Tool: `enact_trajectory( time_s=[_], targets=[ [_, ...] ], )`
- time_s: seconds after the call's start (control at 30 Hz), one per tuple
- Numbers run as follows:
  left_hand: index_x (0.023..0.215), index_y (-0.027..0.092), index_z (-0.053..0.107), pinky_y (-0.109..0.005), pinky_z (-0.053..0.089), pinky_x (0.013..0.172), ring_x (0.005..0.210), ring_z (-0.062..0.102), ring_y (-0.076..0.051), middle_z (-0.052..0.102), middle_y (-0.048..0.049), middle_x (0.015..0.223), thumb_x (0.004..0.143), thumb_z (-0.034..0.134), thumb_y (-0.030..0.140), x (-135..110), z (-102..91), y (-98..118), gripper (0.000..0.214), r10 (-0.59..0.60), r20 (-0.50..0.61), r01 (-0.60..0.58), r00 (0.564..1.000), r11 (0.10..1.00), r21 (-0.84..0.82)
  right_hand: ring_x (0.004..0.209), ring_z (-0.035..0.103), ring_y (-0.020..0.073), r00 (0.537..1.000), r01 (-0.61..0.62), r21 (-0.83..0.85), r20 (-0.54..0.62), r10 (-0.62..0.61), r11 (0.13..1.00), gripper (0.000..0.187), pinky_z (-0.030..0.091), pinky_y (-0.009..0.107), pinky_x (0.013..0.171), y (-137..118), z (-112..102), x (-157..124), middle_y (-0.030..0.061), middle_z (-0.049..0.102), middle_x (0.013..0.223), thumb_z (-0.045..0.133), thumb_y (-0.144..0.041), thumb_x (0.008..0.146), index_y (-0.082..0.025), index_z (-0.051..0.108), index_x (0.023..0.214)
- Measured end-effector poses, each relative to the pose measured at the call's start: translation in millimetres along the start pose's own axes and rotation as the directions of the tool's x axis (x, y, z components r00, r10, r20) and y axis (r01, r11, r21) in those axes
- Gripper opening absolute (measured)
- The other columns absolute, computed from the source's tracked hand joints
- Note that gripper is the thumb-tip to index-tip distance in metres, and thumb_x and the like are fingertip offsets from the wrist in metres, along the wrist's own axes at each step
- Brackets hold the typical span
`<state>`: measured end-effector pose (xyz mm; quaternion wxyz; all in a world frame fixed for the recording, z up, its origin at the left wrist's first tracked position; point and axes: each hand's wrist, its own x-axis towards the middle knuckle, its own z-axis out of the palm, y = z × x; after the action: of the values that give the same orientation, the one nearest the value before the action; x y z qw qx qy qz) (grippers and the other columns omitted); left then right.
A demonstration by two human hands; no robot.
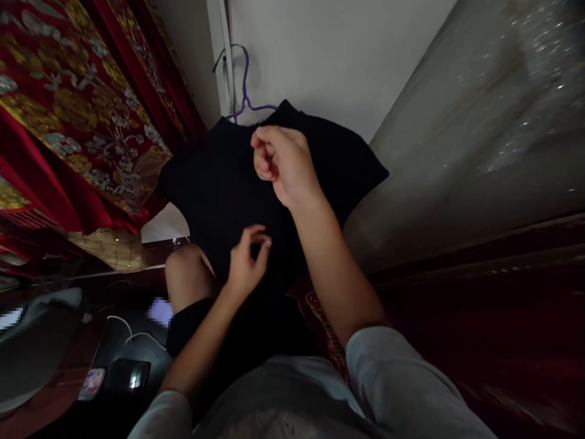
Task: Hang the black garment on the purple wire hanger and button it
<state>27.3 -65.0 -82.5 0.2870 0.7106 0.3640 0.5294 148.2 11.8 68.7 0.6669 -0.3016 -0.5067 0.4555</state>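
Note:
A black short-sleeved shirt (228,177) hangs in front of me on a purple hanger (247,91). My left hand (247,259) is low at the shirt front, thumb and forefinger curled together in a pinch at the dark cloth; folds there are hard to make out. Higher up, near the collar, my right hand (286,161) is raised in front of the shirt. Its fingers are closed, thumb against forefinger, and whatever may be between them is too small or hidden to see.
Red curtains (82,103) with gold and silver patterns hang at the left. A plastic-wrapped surface (457,122) stands at the right. Down left are a black phone (128,375), a patterned phone-like item (92,384), a white cable (132,335) and my bare knee (187,271).

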Motion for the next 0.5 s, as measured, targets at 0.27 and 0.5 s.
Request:
enact_trajectory(
  time_s=[0.27,0.5],
  targets=[
    [0.104,0.028,0.069,-0.036,0.053,0.083,0.087,0.067,-0.019,0.072,-0.0026,0.095,0.106,0.058,0.043,166.2,-68.6,55.1,0.019,0.540,0.083,-0.528,0.838,0.764,0.371,0.046,0.039,0.0079,0.988,0.139,-0.325,0.105,-0.111,0.935,0.032,0.032,0.024,0.049,-9.9,-11.0,7.5,-0.0040,0.047,0.051,0.060,-0.024,0.099,-0.019,0.061,0.068],
    [0.095,0.020,0.053,-0.027,0.046,0.072,0.078,0.058,-0.012,0.054,-0.0007,0.088,0.108,0.052,0.023,189.2,-107.1,54.4,0.013,0.572,-0.306,-0.461,0.761,0.809,0.364,0.057,0.047,0.0099,0.995,-0.051,-0.563,0.044,0.091,0.825,0.029,0.032,0.026,0.057,69.8,-14.8,-16.0,-0.0023,0.051,0.058,0.060,-0.006,0.090,-0.017,0.059,0.063]
  ],
)
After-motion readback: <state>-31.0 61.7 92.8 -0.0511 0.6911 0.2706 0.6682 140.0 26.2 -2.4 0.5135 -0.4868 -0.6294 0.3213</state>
